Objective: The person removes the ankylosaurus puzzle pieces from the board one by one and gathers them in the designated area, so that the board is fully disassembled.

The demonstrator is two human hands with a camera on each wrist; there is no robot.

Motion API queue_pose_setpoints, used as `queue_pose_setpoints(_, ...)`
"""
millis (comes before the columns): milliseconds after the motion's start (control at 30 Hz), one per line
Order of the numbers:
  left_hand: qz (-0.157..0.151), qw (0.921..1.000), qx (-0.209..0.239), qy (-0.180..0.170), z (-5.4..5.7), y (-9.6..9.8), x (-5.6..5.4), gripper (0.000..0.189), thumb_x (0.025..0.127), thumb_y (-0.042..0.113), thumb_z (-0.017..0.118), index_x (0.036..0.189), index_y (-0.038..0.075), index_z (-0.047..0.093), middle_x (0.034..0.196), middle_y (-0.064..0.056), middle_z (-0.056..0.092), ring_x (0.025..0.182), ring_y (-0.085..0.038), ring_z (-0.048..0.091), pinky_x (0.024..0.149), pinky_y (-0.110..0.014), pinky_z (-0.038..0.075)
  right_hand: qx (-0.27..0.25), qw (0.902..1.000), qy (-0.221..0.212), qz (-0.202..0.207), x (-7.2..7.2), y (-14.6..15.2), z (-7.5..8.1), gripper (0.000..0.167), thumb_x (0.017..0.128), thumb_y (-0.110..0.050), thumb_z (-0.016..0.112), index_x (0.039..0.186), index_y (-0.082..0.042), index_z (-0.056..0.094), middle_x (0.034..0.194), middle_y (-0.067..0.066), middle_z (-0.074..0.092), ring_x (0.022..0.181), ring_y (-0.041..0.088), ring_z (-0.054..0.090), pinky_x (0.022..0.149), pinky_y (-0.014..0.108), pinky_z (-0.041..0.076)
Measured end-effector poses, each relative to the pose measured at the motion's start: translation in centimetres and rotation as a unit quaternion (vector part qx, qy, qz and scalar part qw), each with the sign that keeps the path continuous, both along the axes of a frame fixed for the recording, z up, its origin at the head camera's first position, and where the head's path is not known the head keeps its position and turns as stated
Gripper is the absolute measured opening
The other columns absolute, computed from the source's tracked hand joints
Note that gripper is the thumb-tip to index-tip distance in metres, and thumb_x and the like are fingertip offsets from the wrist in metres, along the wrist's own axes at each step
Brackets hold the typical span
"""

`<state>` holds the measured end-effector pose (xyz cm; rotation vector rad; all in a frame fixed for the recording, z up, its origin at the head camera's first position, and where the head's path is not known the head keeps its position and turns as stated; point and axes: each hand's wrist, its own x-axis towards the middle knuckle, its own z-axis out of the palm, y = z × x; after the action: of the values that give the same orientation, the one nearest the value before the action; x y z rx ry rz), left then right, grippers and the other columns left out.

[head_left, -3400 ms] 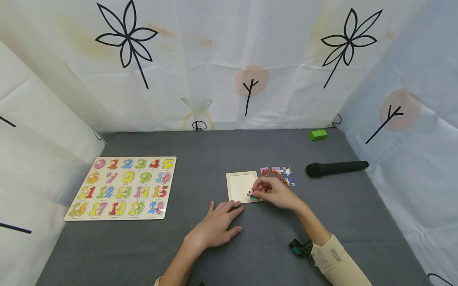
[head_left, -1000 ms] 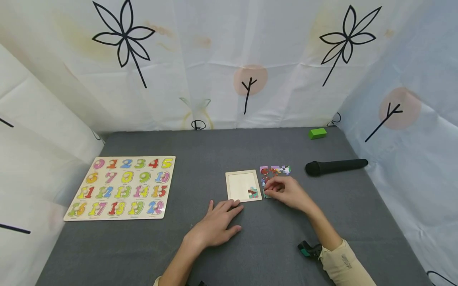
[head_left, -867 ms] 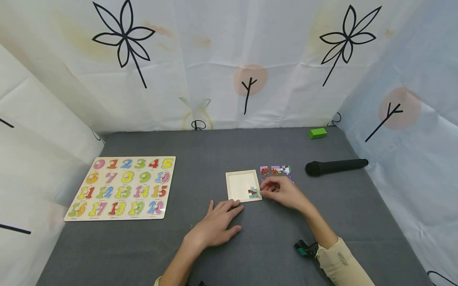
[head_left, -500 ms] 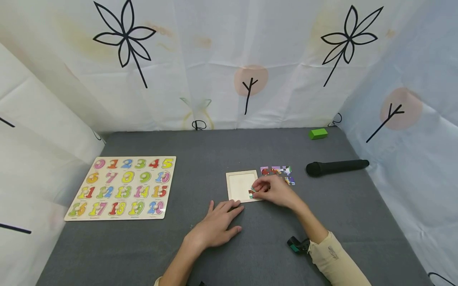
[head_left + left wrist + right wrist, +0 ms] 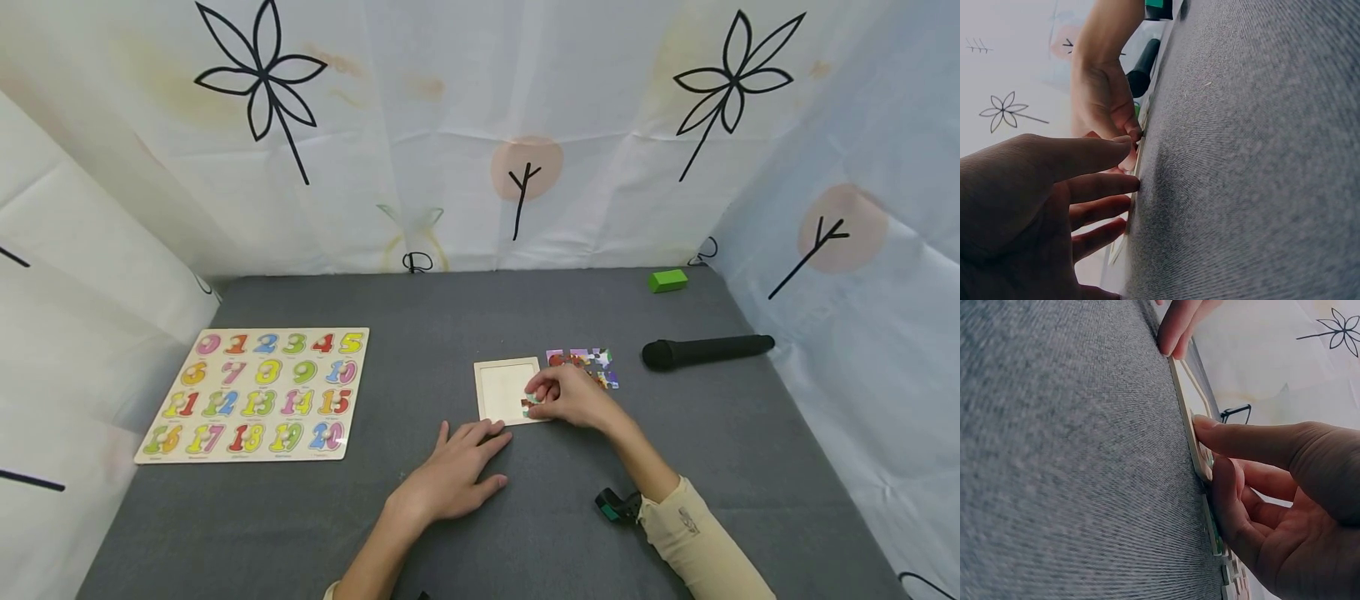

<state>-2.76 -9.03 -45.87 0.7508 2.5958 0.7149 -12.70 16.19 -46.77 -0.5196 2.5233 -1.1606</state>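
Observation:
A small square wooden puzzle tray (image 5: pixel 495 363) lies on the grey table. In its near right corner is a jigsaw piece (image 5: pixel 526 408), green and brown, partly covered by my right hand (image 5: pixel 573 398). Thumb and curled index finger of that hand pinch at the piece; the right wrist view shows a coloured bit of the piece (image 5: pixel 1207 454) between them. My left hand (image 5: pixel 452 471) lies with spread fingers, its fingertips touching the tray's near edge. Several loose jigsaw pieces (image 5: pixel 600 358) lie just right of the tray, some hidden behind my right hand.
A wooden number board (image 5: pixel 251 392) lies at the left. To the right are a black microphone (image 5: pixel 708 351) and, farther back, a green block (image 5: pixel 667 281). White cloth walls (image 5: pixel 450 125) with drawn flowers stand around the table.
A jigsaw piece has come to lie in the tray's near right corner. My right hand went to the loose pieces, then returned left over that corner. The left hand stayed put.

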Motion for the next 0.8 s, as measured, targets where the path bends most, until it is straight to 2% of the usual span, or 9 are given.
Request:
queue_pose_setpoints(200,-0.002,0.9999,-0.005,0.009,0.0,0.0,0.0,0.058,0.106,0.030,0.071,0.159,0.011,0.056,0.169,-0.006,0.049,0.160,-0.031,0.042,0.127,-0.081,0.023,-0.012,0.9999,0.007,0.010,0.3,0.0,0.2,0.026,0.086,-0.008,0.091,0.104,-0.006,0.072,0.091,0.011,0.066,0.068,0.011,0.058,0.062,0.022,0.048)
queue_pose_setpoints(400,-0.001,0.9999,-0.008,0.012,-0.1,0.0,0.1,0.059,0.105,0.031,0.071,0.159,0.012,0.056,0.168,-0.006,0.050,0.159,-0.030,0.043,0.126,-0.081,0.024,-0.019,0.9997,0.014,0.002,1.0,-0.1,0.5,0.022,0.090,-0.009,0.087,0.105,-0.009,0.070,0.091,0.006,0.073,0.068,0.009,0.059,0.063,0.022,0.048)
queue_pose_setpoints(800,0.000,0.9999,-0.008,0.009,0.0,0.1,0.1,0.059,0.105,0.031,0.072,0.159,0.013,0.056,0.168,-0.005,0.050,0.158,-0.029,0.043,0.127,-0.080,0.023,-0.072,0.9974,-0.004,-0.008,2.0,2.1,0.6,0.017,0.095,-0.004,0.081,0.110,-0.001,0.072,0.091,0.013,0.073,0.068,0.007,0.057,0.062,0.021,0.048)
